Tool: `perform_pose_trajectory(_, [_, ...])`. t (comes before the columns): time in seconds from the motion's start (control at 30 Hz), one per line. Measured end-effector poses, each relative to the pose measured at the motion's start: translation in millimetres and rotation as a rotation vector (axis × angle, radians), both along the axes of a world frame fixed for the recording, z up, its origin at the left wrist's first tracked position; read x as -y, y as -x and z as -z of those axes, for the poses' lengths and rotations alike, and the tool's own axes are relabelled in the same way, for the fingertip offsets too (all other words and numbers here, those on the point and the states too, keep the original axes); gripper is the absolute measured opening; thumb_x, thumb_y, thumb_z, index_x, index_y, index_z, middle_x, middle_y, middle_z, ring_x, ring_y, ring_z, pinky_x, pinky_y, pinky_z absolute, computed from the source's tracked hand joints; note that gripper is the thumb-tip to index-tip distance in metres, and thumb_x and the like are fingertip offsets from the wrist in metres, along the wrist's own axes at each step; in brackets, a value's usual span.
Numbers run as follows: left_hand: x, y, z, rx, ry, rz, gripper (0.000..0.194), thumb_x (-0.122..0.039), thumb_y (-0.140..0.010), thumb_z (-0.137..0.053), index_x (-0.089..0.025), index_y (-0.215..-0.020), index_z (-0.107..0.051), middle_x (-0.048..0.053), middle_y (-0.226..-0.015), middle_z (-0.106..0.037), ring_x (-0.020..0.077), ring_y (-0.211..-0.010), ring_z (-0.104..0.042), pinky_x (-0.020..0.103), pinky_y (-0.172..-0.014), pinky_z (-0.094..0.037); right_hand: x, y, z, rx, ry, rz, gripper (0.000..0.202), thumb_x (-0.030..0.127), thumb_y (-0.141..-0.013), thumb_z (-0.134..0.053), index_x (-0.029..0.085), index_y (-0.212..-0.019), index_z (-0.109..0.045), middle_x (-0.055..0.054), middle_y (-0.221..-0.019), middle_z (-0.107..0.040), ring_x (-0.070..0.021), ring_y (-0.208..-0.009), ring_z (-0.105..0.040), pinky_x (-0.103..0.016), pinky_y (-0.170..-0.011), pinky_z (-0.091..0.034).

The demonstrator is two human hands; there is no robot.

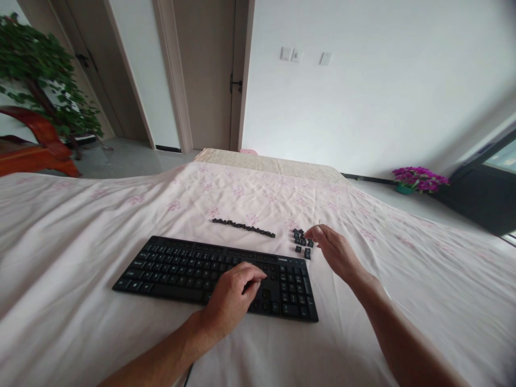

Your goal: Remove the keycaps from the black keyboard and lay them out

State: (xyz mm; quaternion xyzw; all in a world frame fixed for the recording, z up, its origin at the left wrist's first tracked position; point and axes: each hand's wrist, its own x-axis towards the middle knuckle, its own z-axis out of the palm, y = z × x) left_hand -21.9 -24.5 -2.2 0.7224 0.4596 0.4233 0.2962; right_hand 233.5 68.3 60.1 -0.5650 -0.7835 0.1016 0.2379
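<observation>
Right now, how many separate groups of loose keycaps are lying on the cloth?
2: a row of keycaps beyond the keyboard, and a cluster of keycaps by the right hand, which may hide some caps.

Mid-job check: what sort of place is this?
Probably a home, perhaps its living room: a flower-patterned cloth lies under the keyboard, a leafy plant stands by reddish wooden furniture, and purple flowers sit near the wall.

The keyboard [177, 271] is black with white lettering [282, 259], the keycaps [298, 249] black, the pale sheet [60, 242] patterned with pink flowers [239, 192].
</observation>
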Motion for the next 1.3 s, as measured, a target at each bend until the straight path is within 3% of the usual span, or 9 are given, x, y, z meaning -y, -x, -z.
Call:
perform_pose_trajectory(0.1, [0,0,0.8,0.003,0.001,0.01,0.027,-0.003,-0.08,-0.051,-0.02,-0.093,-0.067,0.002,-0.096,-0.068,0.0146,-0.092,-0.063,0.028,-0.086,-0.05,16,12,-12.1,0.071,-0.003,-0.085,0.045,0.036,-0.098,-0.023,0.022,-0.088,-0.065,-0.004,-0.089,-0.067,-0.0175,-0.085,-0.06,-0.029,-0.079,-0.043])
perform_pose_trajectory(0.2, [0,1,1.1,0.004,0.005,0.011,0.027,-0.002,-0.078,-0.052,-0.02,-0.092,-0.067,0.002,-0.097,-0.068,0.0144,-0.092,-0.062,0.027,-0.087,-0.049,31,26,-15.1,-0.076,0.051,-0.09,0.046,0.041,-0.097,-0.025,0.021,-0.091,-0.065,-0.003,-0.084,-0.067,-0.0163,-0.077,-0.061,-0.027,-0.072,-0.045])
perform_pose_trajectory(0.33, [1,2,-0.1,-0.009,0.012,0.024,0.027,-0.001,-0.077,-0.053,-0.02,-0.092,-0.066,0.001,-0.097,-0.067,0.0142,-0.093,-0.061,0.027,-0.088,-0.048,46,43,-8.5,-0.316,0.267,-0.166,0.035,0.045,-0.092,-0.042,0.019,-0.088,-0.064,-0.001,-0.071,-0.062,-0.0129,-0.061,-0.056,-0.023,-0.057,-0.044])
perform_pose_trajectory(0.47, [2,2,-0.9,-0.032,0.019,0.028,0.026,-0.002,-0.078,-0.053,-0.02,-0.092,-0.066,0.001,-0.098,-0.066,0.0145,-0.094,-0.06,0.028,-0.088,-0.047,59,53,0.6,-0.379,0.408,-0.211,0.031,0.045,-0.089,-0.051,0.018,-0.086,-0.064,0.002,-0.064,-0.057,-0.0111,-0.056,-0.052,-0.021,-0.051,-0.041])
perform_pose_trajectory(0.77, [6,1,-4.4,-0.148,-0.008,0.064,0.023,-0.011,-0.077,-0.063,-0.026,-0.093,-0.069,0.001,-0.103,-0.066,0.018,-0.099,-0.058,0.032,-0.091,-0.043,87,59,17.3,-0.416,0.315,-0.447,0.042,0.043,-0.097,-0.038,0.017,-0.08,-0.066,-0.003,-0.078,-0.065,-0.0127,-0.07,-0.058,-0.023,-0.065,-0.045])
perform_pose_trajectory(0.93, [8,0,-7.2,-0.224,-0.08,0.109,0.01,-0.025,-0.079,-0.066,-0.026,-0.088,-0.072,0.0,-0.1,-0.067,0.0179,-0.095,-0.059,0.034,-0.089,-0.041,94,65,22.5,-0.345,0.14,-0.571,0.039,0.042,-0.098,-0.035,0.019,-0.081,-0.061,-0.004,-0.079,-0.065,-0.0149,-0.077,-0.059,-0.027,-0.074,-0.045])
perform_pose_trajectory(1.07, [10,-2,-9.6,-0.268,-0.112,0.154,0.014,-0.035,-0.078,-0.068,-0.027,-0.088,-0.072,0.001,-0.099,-0.067,0.0182,-0.092,-0.059,0.035,-0.089,-0.039,95,68,26.0,-0.244,0.069,-0.622,0.043,0.042,-0.099,-0.029,0.019,-0.076,-0.058,-0.003,-0.073,-0.063,-0.0143,-0.072,-0.058,-0.026,-0.069,-0.045])
perform_pose_trajectory(1.17, [12,-5,-9.4,-0.295,-0.106,0.159,0.02,-0.033,-0.073,-0.073,-0.028,-0.092,-0.071,-0.001,-0.096,-0.068,0.0183,-0.09,-0.059,0.036,-0.088,-0.038,92,69,35.7,-0.242,0.005,-0.614,0.044,0.04,-0.099,-0.028,0.019,-0.074,-0.056,-0.003,-0.069,-0.061,-0.0132,-0.066,-0.057,-0.025,-0.064,-0.044])
perform_pose_trajectory(1.3, [13,-10,-6.6,-0.319,-0.108,0.103,0.015,-0.029,-0.069,-0.076,-0.026,-0.082,-0.071,-0.001,-0.092,-0.067,0.0186,-0.088,-0.058,0.036,-0.088,-0.037,90,68,50.9,-0.309,-0.061,-0.605,0.044,0.039,-0.099,-0.025,0.019,-0.072,-0.054,-0.002,-0.065,-0.058,-0.0131,-0.061,-0.055,-0.025,-0.061,-0.043])
